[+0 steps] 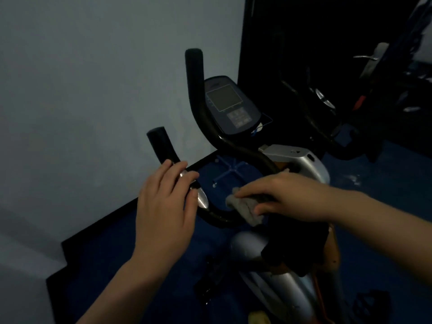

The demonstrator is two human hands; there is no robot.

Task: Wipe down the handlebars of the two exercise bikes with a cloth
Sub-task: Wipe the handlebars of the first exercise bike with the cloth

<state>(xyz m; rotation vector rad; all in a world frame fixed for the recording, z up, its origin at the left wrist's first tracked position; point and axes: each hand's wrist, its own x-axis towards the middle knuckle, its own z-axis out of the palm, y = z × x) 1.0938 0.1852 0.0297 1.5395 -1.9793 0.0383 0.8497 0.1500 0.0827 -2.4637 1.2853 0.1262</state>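
Dim room, low light. The grey-bodied exercise bike [301, 164] stands at centre frame against a pale wall, on a dark blue floor [385, 178].

Its black curved tubular handlebar [203, 118] forms two upright horns: one tall, rising toward upper centre, the other shorter, at centre left with a padded black grip [161, 146]. A dark oval console with a grey square screen [230, 105] sits between and behind them.

Left hand [166, 202]: centre left of frame, fingers curled loosely over the shorter horn just below its padded grip, touching a shiny metal section [203, 198] of the tube. Grasp looks light; how far the thumb wraps I cannot tell.

Right hand [282, 195]: right of centre, fingers and thumb clamped on a small crumpled grey cloth [245, 206], pressing it onto the low cross section of the handlebar where the two horns join. The cloth is in contact with the tube, between the two hands.

Upper right of frame: very dark. A second machine with a black frame [327, 127] and a silver door handle [367, 57] are just discernible.
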